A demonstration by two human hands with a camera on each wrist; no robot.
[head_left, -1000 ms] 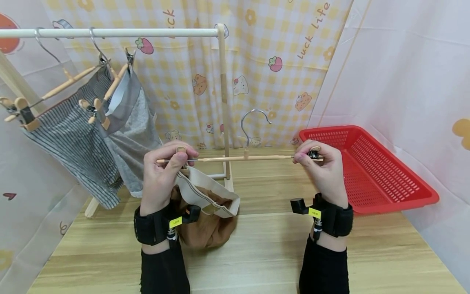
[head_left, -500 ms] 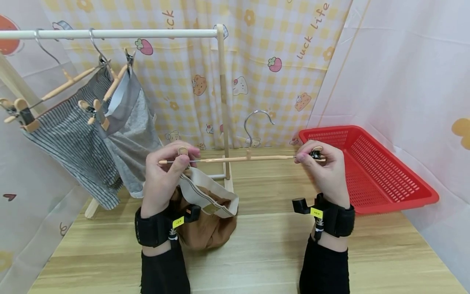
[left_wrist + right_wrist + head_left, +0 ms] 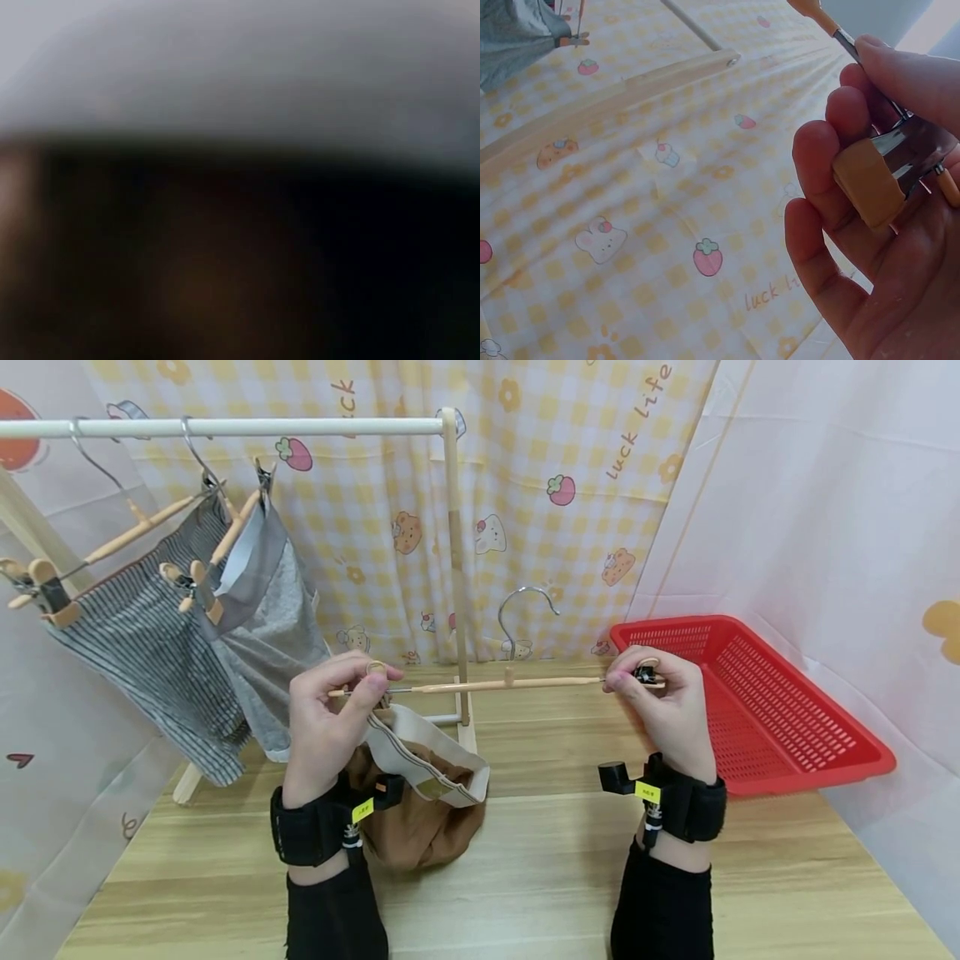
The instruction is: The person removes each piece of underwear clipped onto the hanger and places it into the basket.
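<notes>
Out beyond the left hand point(image 3: 330, 727), two clip hangers on the rack rail point(image 3: 225, 427) already carry a striped garment point(image 3: 142, 643) and a grey garment point(image 3: 273, 627). The left hand itself pinches the clip at the left end of a wooden clip hanger point(image 3: 495, 683), thumb and forefinger closed on it, with the pale waistband of a brown garment point(image 3: 420, 810) gathered just under its fingers; the rest of the cloth slumps on the surface point(image 3: 525, 877) below the wrist. The left wrist view is too blurred to add anything. The hanger's long axis runs level from one hand to the other, its metal hook pointing up and slightly away from the person. The right hand point(image 3: 663, 710) squeezes the clip point(image 3: 870, 184) at the far end, fingers curled round it. Just beyond that hand sits a red basket point(image 3: 810, 752).

It looks like the clipping step: the left side is being fastened, and next the waistband's free end needs stretching across into the right clip.
</notes>
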